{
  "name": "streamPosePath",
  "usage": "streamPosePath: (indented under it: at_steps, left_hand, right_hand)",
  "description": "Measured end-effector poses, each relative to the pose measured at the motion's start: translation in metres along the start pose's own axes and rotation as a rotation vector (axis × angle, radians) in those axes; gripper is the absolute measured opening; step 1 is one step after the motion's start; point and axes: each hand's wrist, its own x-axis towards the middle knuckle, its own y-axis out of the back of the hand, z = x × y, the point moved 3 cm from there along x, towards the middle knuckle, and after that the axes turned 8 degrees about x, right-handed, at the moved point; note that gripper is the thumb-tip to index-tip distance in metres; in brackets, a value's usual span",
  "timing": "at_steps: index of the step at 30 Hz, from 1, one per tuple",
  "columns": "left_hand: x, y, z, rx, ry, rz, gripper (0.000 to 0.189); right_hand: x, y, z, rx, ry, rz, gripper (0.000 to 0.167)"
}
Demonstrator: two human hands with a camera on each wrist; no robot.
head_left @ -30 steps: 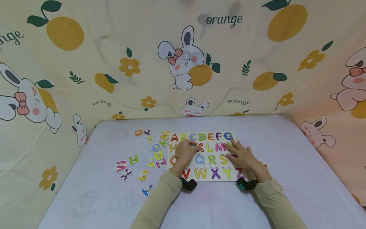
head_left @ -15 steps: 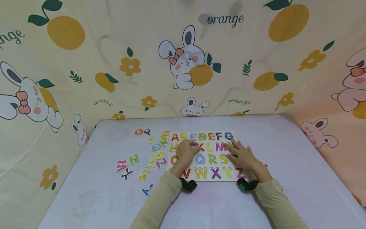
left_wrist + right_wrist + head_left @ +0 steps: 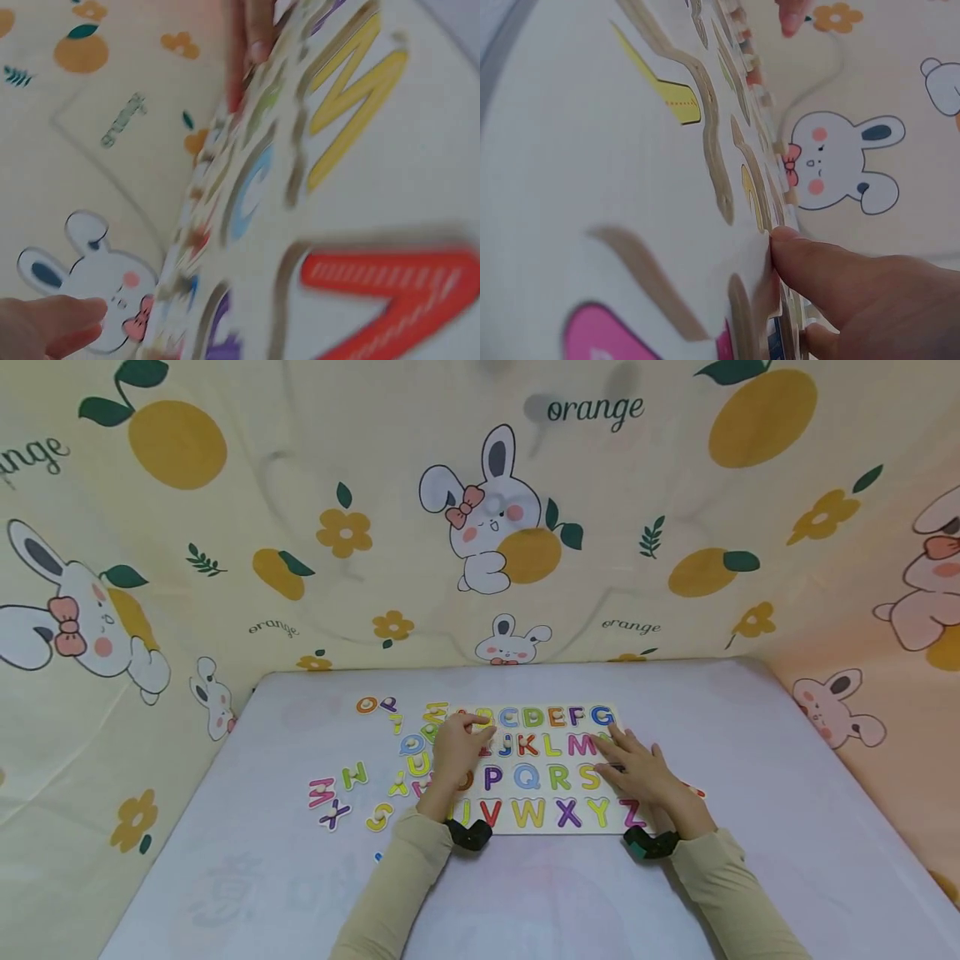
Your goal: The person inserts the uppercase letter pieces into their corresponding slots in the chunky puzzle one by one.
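A white alphabet puzzle board (image 3: 540, 794) lies flat on the table, with rows of coloured letters. My left hand (image 3: 456, 756) hovers over its left part, thumb and fingers extended, nothing visible between them. In the left wrist view, the left fingertips (image 3: 90, 309) stand a little above the board's pegs. A red K (image 3: 522, 745) and a blue J (image 3: 506, 747) show just right of that hand, both with pegs. My right hand (image 3: 637, 770) rests on the board's right side, fingers spread. In the right wrist view its thumb (image 3: 802, 251) touches the board's surface.
Loose letter pieces with pegs lie left of the board, among them a green N (image 3: 354, 775), a purple X (image 3: 333, 815), a yellow S (image 3: 379, 817) and an orange O (image 3: 367, 705). A red-tipped piece (image 3: 697, 791) peeks out beside the right wrist. A patterned cloth (image 3: 345, 627) hangs behind the table.
My left hand has drawn away leftward from the K, uncovering the K, J and P. It now covers part of the A and H area. The right hand has stayed in place.
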Motion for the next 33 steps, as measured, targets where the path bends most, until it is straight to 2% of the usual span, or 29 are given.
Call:
streamPosePath:
  at_steps: [8, 16, 19, 25, 29, 33]
  left_hand:
    - [0.008, 0.024, -0.022, -0.062, 0.054, 0.101, 0.021]
    - [0.018, 0.049, -0.058, -0.015, 0.156, 0.243, 0.022]
    - [0.02, 0.057, -0.07, 0.004, 0.199, 0.267, 0.024]
    - [0.025, 0.07, -0.087, 0.072, 0.319, 0.293, 0.028]
    - [0.029, 0.074, -0.095, 0.103, 0.397, 0.268, 0.032]
    - [0.032, 0.076, -0.099, 0.12, 0.426, 0.223, 0.033]
  right_hand:
    - [0.0, -0.001, 0.0, 0.004, 0.002, 0.002, 0.061]
    - [-0.001, -0.001, 0.0, 0.019, 0.007, 0.01, 0.06]
    - [-0.001, -0.001, -0.001, 0.015, 0.006, 0.009, 0.06]
    - [-0.001, 0.0, -0.001, 0.014, 0.019, 0.009, 0.059]
    - [-0.001, -0.001, 0.0, 0.009, 0.016, 0.011, 0.059]
    - [-0.002, -0.001, 0.0, 0.021, 0.016, 0.015, 0.059]
